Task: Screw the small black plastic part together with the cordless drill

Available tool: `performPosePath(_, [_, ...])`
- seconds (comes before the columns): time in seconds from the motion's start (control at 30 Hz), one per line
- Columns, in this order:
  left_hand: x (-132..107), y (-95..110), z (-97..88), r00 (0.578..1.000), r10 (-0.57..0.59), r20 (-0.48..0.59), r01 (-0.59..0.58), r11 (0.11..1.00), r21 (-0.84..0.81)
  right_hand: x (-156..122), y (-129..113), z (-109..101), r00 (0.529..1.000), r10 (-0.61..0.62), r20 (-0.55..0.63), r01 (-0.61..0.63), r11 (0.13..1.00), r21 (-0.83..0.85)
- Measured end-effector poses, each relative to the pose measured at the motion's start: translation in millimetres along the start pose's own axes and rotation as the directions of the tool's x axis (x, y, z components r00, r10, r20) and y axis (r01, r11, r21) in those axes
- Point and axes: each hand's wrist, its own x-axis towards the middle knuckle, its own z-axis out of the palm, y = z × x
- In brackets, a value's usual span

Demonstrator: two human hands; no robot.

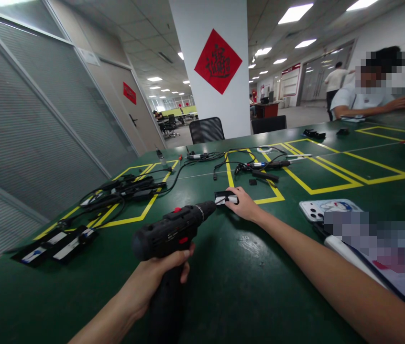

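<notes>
My left hand (164, 272) is wrapped round the handle of a black cordless drill (173, 229) with red buttons. The drill's chuck points to the right and away from me, and its bit reaches a small black-and-white block (224, 197). Whether the bit touches the block or only lies in front of it, I cannot tell. My right hand (243, 203) grips that block from its right side on the green table, fingers closed over it. The fingers hide part of the block.
Tangled black cables (130, 188) and flat black-and-white pieces (68, 246) lie on the left. Beyond my right hand lies a pen-shaped electric screwdriver (267, 165). A phone (331, 206) is near my right forearm. A person (362, 102) sits across at the right.
</notes>
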Motion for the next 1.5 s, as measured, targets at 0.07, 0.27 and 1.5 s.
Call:
performPosePath(0.07, [-0.7,1.2,1.4,1.000,-0.013,-0.007,0.013,1.000,0.003,-0.2,-0.1,-0.1,1.000,0.002,0.000,-0.002,1.000,0.002])
performPosePath(0.27, [-0.6,4.2,5.8,0.999,-0.001,-0.051,0.000,1.000,-0.026,0.4,1.8,1.1,1.000,-0.002,-0.007,0.002,1.000,0.000])
performPosePath(1.5, [1.1,-0.1,2.1,1.000,0.005,-0.016,-0.004,0.999,0.044,0.6,2.4,1.7,1.000,-0.014,-0.008,0.014,1.000,0.005])
